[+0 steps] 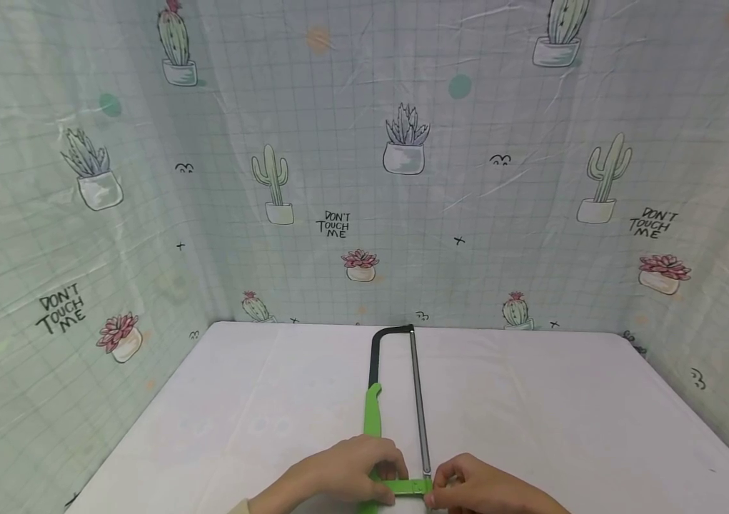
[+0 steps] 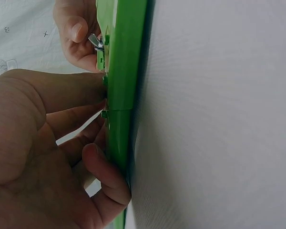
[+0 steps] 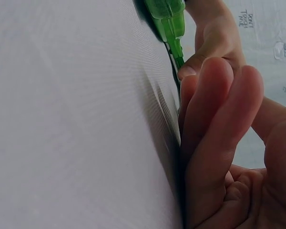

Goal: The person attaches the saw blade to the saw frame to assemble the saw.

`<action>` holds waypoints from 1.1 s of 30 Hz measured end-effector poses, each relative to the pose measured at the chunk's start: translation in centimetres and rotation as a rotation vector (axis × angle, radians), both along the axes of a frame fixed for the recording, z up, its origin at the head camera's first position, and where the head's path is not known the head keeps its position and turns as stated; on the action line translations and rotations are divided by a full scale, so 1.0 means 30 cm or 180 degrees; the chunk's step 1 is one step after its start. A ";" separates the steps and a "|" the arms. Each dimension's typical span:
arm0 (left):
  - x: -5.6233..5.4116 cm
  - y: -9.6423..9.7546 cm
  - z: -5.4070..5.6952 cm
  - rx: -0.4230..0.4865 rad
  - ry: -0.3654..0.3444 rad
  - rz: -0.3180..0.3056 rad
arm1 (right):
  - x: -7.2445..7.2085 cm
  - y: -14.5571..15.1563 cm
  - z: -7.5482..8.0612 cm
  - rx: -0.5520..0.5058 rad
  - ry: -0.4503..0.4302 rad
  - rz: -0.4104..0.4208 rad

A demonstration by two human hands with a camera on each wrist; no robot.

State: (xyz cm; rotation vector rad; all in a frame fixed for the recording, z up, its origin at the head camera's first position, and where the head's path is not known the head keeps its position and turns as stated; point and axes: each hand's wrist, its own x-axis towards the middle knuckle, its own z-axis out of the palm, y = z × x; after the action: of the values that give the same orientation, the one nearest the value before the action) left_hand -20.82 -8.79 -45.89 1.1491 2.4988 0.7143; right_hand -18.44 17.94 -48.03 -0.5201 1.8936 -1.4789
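One curtain [image 1: 338, 93] printed with potted cacti rises behind a single white table [image 1: 550, 414], wrapping round from 9 o'clock through 12 to 3; in the head view it bears three "DON'T TOUCH ME" slogans [image 1: 334, 225], three pink-leaved plants [image 1: 360, 265] and two teal dots [image 1: 460, 86].

On the table, at its 6 o'clock side and reaching to the 12 o'clock edge, lies one hacksaw [image 1: 372, 417]: one green handle [image 1: 373, 403], one black frame [image 1: 374, 364] bent at 12 o'clock, one gray blade [image 1: 420, 410] running down its 3 o'clock side, and one green crossbar [image 1: 410, 487] near 6 o'clock.

A person's two hands work at the crossbar. The left hand [image 1: 356, 465], from 9 o'clock, grips the saw narrowly where bar meets handle, thumb and fingers curled round it. The right hand [image 1: 486, 487], at the bar's 3 o'clock end, holds that tip close between thumb and fingers, near the blade's lower end. One metal wing nut [image 2: 96, 42] shows just beside the right thumb in the left wrist view; whether the fingers pinch the nut itself cannot be told. One pale cuff [image 1: 240, 507] shows at the left wrist.
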 end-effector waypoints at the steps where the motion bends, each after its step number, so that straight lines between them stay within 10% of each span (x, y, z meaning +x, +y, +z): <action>1: 0.000 0.000 0.001 0.0001 -0.0014 0.0006 | 0.001 -0.001 0.001 0.0012 -0.0015 -0.0022; 33: -0.011 -0.012 0.031 -0.0017 -0.0094 0.0003 | -0.006 -0.012 0.030 -0.0065 -0.0183 0.0045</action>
State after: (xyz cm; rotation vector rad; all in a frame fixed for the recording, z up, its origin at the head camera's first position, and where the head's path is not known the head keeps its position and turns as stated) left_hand -21.14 -9.15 -44.97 1.1276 2.4754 0.7193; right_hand -18.62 17.57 -47.12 -0.4943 1.8288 -1.4899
